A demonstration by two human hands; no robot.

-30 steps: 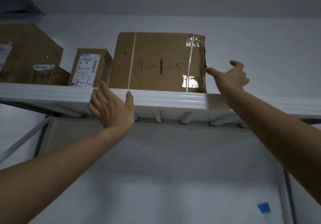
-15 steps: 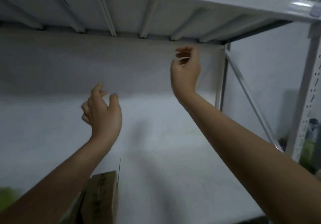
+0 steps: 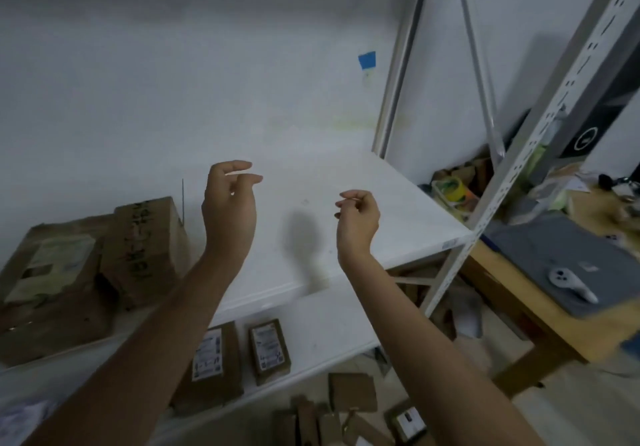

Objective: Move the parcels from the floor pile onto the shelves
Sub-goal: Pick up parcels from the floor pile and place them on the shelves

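Left hand: the left hand [image 3: 230, 203] is raised over the middle shelf, wrist bent, fingers loosely curled forward with the thumb apart from the fingertips; it holds nothing
Right hand: the right hand [image 3: 356, 218] is raised beside it, a little lower, fingers curled loosely in toward the palm; it holds nothing either
Middle shelf: the middle shelf [image 3: 363, 186] is a white board carrying the hands' shadow
Parcels on middle shelf: two brown cardboard parcels stand touching at its left end, a large worn box [image 3: 52, 283] with a pale label and a taller box [image 3: 145, 244] with dark handwriting down its side
Lower shelf: the lower shelf [image 3: 329, 324] carries a small labelled parcel [image 3: 211, 359], partly behind the left forearm, and a second small parcel [image 3: 270, 348] just right of it
Floor pile: the floor pile [image 3: 346, 407] of small brown parcels lies below the lower shelf at the bottom of the view, well apart from both hands
Shelf frame: a grey slotted upright [image 3: 516, 175] rises at the right front corner
Wall: a scrap of blue tape [image 3: 367, 60] sticks to the white wall
Right side: a wooden table [image 3: 561, 331] stands just beside the rack, with a grey mat [image 3: 561, 251] and a white controller [image 3: 568, 281] lying on the mat
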